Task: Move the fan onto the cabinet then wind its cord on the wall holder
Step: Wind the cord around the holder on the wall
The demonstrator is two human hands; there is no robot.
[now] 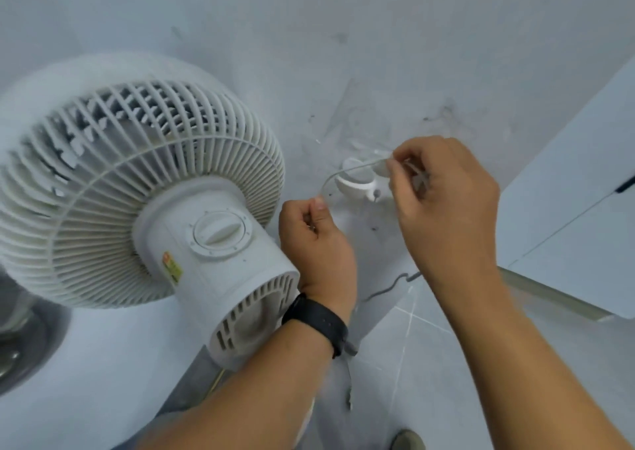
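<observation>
A white fan [137, 181] with a ribbed round cage and a dial on its motor housing stands on the white cabinet top [103, 381] at the left. On the grey wall to its right sits a small white wall holder [357, 180]. A thin white cord [343, 171] arcs between my hands in front of the holder. My left hand [316, 243], with a black wristband, pinches the cord's lower end beside the fan's housing. My right hand [443, 202] grips the cord's upper end just right of the holder, partly covering it.
A steel sink [20, 329] lies at the left edge of the cabinet top. A white cupboard door [577, 202] with a dark handle stands at the right. Grey floor tiles [429, 363] show below, with a dark cable [388, 286] trailing along the wall base.
</observation>
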